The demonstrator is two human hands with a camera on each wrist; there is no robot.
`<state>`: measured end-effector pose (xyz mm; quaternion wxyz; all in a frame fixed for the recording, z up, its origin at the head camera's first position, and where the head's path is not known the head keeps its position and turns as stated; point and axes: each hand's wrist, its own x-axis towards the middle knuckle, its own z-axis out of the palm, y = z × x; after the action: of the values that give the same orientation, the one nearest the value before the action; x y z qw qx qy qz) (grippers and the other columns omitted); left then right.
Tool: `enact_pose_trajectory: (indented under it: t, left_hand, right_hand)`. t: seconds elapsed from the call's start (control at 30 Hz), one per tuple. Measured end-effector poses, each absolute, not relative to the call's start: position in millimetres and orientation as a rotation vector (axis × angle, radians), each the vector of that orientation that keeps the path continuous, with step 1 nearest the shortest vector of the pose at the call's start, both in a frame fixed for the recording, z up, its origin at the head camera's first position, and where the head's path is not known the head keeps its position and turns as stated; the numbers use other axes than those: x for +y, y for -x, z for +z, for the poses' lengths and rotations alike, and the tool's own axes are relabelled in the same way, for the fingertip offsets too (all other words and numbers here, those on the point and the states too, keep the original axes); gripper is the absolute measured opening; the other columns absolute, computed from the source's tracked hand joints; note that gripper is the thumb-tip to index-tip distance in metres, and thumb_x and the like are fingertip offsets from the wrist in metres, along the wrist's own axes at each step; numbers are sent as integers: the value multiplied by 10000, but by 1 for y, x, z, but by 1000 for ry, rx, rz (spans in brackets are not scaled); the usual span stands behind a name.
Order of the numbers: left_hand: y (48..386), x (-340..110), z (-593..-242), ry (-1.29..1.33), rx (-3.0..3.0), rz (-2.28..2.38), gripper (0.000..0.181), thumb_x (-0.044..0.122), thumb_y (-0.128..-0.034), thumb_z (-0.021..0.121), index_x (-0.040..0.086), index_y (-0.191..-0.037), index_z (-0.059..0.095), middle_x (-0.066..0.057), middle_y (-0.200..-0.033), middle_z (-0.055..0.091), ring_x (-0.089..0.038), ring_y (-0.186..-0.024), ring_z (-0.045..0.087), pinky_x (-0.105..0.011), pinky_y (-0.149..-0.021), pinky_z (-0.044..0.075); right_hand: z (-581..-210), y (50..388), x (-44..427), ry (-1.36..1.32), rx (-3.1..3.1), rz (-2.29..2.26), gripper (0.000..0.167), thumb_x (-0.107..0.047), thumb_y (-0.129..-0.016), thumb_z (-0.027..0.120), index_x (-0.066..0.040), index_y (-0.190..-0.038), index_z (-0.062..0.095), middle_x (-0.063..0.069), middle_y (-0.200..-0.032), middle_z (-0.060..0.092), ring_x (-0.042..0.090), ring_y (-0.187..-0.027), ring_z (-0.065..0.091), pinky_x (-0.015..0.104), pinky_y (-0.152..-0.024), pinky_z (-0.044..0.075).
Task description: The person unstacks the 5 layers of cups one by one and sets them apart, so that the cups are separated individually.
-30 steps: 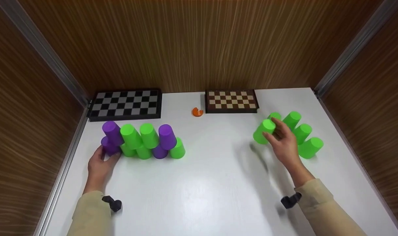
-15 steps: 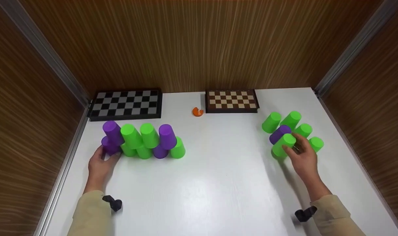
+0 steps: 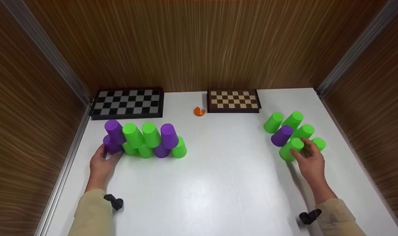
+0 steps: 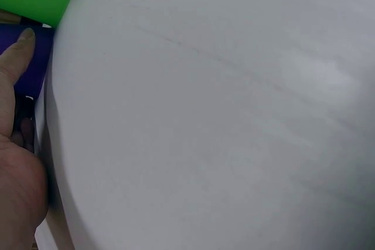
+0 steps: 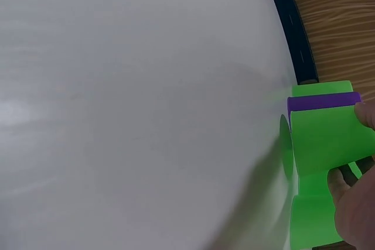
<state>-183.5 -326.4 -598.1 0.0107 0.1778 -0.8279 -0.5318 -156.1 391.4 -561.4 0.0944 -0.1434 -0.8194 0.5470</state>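
My left hand (image 3: 102,164) grips the purple cup (image 3: 111,146) at the left end of a two-row stack of upside-down cups. Its thumb lies along that cup's side in the left wrist view. Above it sits another purple cup (image 3: 115,131), beside two green cups and a purple cup (image 3: 169,136) in the upper row. On the right, my right hand (image 3: 312,164) pinches an upside-down green cup (image 3: 289,150) between thumb and fingers. In the right wrist view this green cup (image 5: 328,139) is at or just above the table; I cannot tell which.
Around the right hand stand a purple cup (image 3: 282,136) and several green cups, such as one (image 3: 273,123) at the back. A grey-black checkered board (image 3: 128,103), a brown checkered board (image 3: 233,101) and an orange piece (image 3: 199,111) lie along the back wall.
My right hand has carried the green cup right and toward me, down to the front of the right-hand group, uncovering the purple cup. The left hand keeps its hold.
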Motion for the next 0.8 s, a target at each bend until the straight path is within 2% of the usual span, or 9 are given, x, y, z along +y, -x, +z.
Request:
enact_pose_trajectory:
  t: [0.37,0.8]
  left_hand:
    - [186,-326,-601,-522,-2563,-1653,852,361,-964,805,148,-1665,370,-145,-1695,348,-311,-1583,278,-436,-1308,232]
    - [185,-328,-603,-519,-2548,-1672,854,354,-968,801,150,-1669,359,-149,-1704,325,-309,-1585,274,-428,-1309,229]
  right_hand:
    - [-565,156,391,406,-2416,1642,670,-58,-1022,704,-16,-1610,383,181,-1563,462,379,-1484,428,184,-1147,425]
    - [-567,159,392,436,-2443,1626,676,-72,-1030,699,-35,-1621,374,209,-1614,437,387,-1499,414,185,-1147,423]
